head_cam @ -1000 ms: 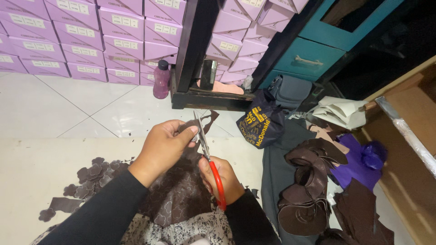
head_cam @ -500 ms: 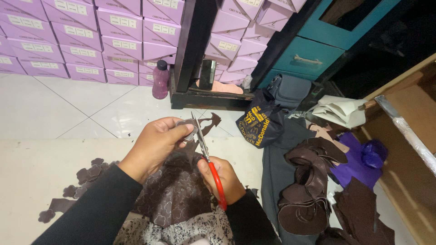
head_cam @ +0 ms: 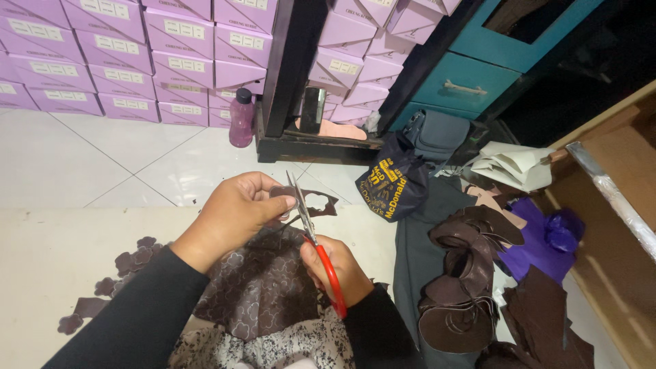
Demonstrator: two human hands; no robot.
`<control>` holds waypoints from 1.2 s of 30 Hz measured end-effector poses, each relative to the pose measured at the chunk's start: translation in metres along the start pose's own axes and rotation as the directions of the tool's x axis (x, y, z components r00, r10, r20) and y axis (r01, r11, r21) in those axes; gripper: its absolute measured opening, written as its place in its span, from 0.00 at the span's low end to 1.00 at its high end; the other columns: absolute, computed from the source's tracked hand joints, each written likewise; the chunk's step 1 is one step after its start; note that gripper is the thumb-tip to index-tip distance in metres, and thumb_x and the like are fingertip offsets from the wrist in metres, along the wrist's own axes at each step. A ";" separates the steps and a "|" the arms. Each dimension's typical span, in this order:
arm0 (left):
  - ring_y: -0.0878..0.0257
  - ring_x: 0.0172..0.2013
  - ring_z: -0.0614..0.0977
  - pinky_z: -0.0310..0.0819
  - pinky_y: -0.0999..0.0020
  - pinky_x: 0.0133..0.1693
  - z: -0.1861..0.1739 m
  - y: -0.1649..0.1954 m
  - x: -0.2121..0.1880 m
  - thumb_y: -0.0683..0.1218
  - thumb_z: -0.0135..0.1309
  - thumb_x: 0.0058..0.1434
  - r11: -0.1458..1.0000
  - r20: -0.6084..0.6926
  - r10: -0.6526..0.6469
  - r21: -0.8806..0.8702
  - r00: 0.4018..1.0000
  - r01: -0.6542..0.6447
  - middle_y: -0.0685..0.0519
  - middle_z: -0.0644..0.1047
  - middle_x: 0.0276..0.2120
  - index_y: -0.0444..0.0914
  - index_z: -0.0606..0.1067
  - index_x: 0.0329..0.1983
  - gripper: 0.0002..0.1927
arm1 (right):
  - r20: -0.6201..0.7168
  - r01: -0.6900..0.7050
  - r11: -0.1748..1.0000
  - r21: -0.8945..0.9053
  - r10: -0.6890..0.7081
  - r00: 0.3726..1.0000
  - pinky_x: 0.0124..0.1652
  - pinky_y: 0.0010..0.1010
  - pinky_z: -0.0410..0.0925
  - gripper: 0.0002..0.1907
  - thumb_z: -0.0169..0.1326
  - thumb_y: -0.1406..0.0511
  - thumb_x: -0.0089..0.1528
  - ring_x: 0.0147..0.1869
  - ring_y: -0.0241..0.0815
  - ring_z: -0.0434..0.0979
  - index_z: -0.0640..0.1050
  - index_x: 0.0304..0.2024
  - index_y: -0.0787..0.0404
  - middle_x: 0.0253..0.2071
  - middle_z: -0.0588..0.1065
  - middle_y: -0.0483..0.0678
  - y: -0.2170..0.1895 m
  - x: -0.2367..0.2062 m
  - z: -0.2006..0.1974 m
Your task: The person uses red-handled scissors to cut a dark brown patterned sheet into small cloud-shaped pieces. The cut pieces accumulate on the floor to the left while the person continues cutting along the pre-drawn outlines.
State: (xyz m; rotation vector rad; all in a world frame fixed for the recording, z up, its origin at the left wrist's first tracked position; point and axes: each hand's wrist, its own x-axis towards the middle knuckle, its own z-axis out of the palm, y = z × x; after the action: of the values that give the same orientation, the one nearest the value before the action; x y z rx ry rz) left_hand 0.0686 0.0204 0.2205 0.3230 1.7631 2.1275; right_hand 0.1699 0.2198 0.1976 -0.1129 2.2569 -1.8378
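My left hand point(head_cam: 232, 212) pinches a brown leather sheet point(head_cam: 273, 273) near its top edge, where shapes have been cut out of it. My right hand point(head_cam: 338, 270) grips red-handled scissors point(head_cam: 314, 239), whose metal blades point up and away, right against the piece under my left fingers. The sheet is marked with flower-like outlines and drapes over my lap. Both sleeves are black.
Small cut brown shapes point(head_cam: 126, 263) lie on the pale mat at left. A pile of brown leather pieces point(head_cam: 465, 287) sits at right with purple fabric point(head_cam: 540, 239). A dark bag point(head_cam: 393, 181), a purple bottle point(head_cam: 240, 117), stacked lilac boxes point(head_cam: 123, 61) and a teal cabinet point(head_cam: 471, 75) stand beyond.
The scissor blades have edged along the leather at my left fingertips. My left hand has shifted its pinch slightly; both hands stay in about the same place.
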 end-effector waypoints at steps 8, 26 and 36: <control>0.71 0.25 0.79 0.74 0.77 0.29 0.000 0.007 -0.004 0.40 0.62 0.58 1.000 -0.017 -0.001 0.023 1.000 0.001 0.54 0.81 0.26 0.32 0.78 0.38 0.08 | 0.007 -0.014 0.999 0.046 0.013 1.000 0.21 0.23 0.54 0.23 0.48 0.48 0.69 0.19 0.28 0.58 0.69 0.31 0.58 0.18 0.62 0.37 0.002 0.000 0.001; 0.72 0.25 0.75 0.66 0.77 0.26 -0.008 -0.003 -0.001 0.35 0.60 0.57 0.995 0.019 0.071 -0.067 0.997 -0.070 0.54 0.79 0.29 0.33 0.71 0.43 0.13 | 0.033 0.004 0.999 -0.052 -0.003 0.999 0.26 0.23 0.58 0.18 0.48 0.52 0.69 0.24 0.28 0.62 0.72 0.35 0.60 0.23 0.64 0.36 -0.002 -0.002 -0.001; 0.72 0.25 0.77 0.69 0.78 0.27 -0.004 -0.013 0.002 0.35 0.59 0.56 0.993 0.028 0.115 -0.036 0.993 -0.114 0.54 0.79 0.28 0.33 0.70 0.42 0.14 | 0.104 0.009 0.999 -0.042 -0.005 0.995 0.29 0.23 0.59 0.16 0.49 0.54 0.69 0.28 0.29 0.62 0.71 0.39 0.60 0.26 0.64 0.37 0.000 -0.001 -0.004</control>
State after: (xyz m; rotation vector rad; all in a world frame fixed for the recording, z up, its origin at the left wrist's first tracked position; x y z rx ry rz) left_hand 0.0665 0.0201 0.2072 0.4550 1.7271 2.2172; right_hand 0.1697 0.2236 0.1982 -0.2187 2.2278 -1.7458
